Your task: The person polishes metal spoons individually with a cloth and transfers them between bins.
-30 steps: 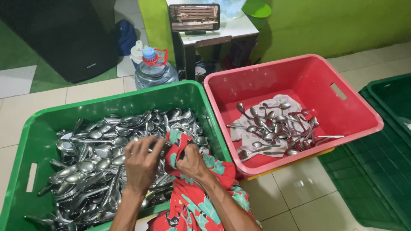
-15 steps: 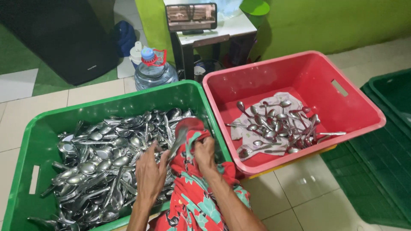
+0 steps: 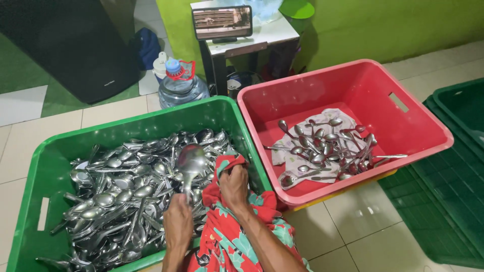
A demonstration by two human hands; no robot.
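My left hand [image 3: 177,225] holds a metal spoon [image 3: 190,162] by its handle, bowl up, over the green crate [image 3: 50,171], which is full of several metal spoons. My right hand [image 3: 234,185] grips a red floral cloth [image 3: 227,236] that hangs over the crate's front right rim, just right of the spoon. The red crate [image 3: 418,131] to the right holds a white cloth [image 3: 285,157] with several spoons lying on it.
A large water bottle [image 3: 179,85] stands behind the green crate. A small table [image 3: 262,38] carries a phone [image 3: 222,22] showing a picture. Dark green crates [image 3: 454,176] lie at the right. A black box [image 3: 70,45] stands at the back left.
My left hand has drawn back toward me and lifted one spoon upright out of the pile. My right hand has bunched the cloth lower beside it.
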